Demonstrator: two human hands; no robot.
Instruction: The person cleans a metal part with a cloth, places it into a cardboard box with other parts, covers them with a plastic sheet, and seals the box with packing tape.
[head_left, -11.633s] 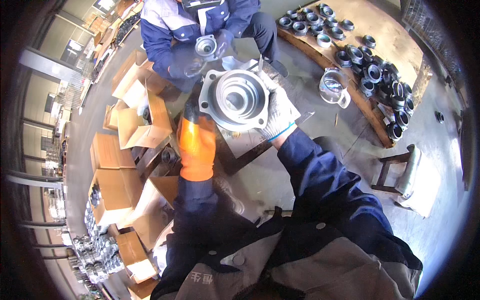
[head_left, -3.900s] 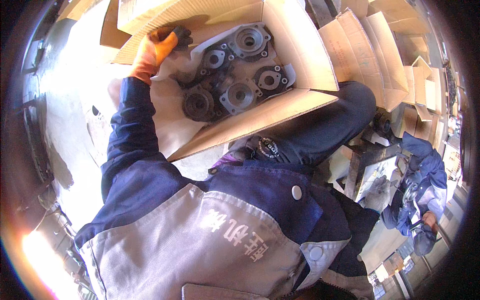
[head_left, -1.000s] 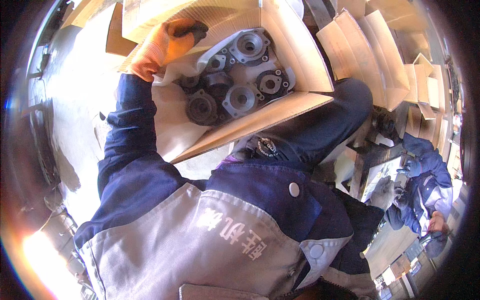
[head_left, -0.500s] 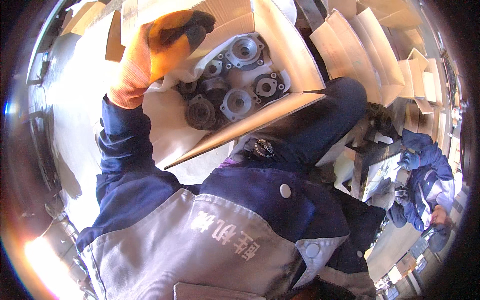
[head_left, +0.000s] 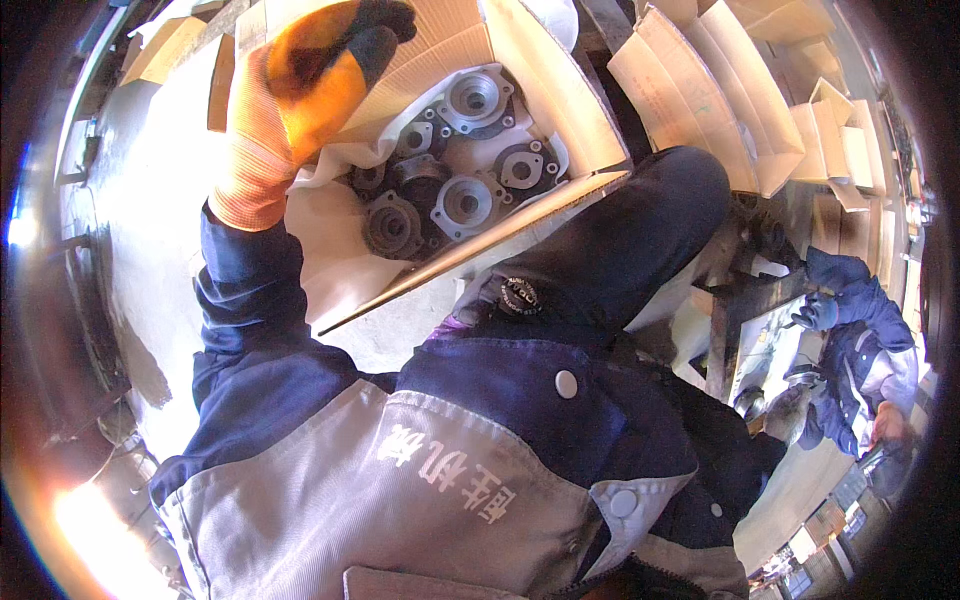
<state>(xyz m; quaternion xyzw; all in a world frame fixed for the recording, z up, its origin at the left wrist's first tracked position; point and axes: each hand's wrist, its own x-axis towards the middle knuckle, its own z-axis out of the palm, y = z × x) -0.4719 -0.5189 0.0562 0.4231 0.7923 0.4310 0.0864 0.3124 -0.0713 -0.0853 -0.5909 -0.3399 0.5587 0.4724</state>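
Observation:
My left hand (head_left: 310, 85), in an orange glove with dark-stained fingertips, is raised at the left side of an open cardboard box (head_left: 550, 85). Its fingers are bent and pressed together; what they hold, if anything, cannot be made out. The box has a pale liner sheet (head_left: 325, 215), which bunches up just below the glove. Inside lie several grey round metal castings with flanges and centre holes, among them a flanged casting (head_left: 467, 203), an oval flange plate (head_left: 521, 170) and a darker ribbed casting (head_left: 392, 225). My right hand is out of view.
My bent knee (head_left: 685, 185) is close to the box's right side. More opened cardboard boxes (head_left: 680, 95) stand at the upper right. At the far right, a gloved co-worker (head_left: 865, 350) handles parts at a light-coloured surface. Another carton (head_left: 165, 50) is at the upper left.
The box and its castings appear slightly farther left and up. My left hand has risen a little, its fingers still bent. The co-worker's hands have shifted.

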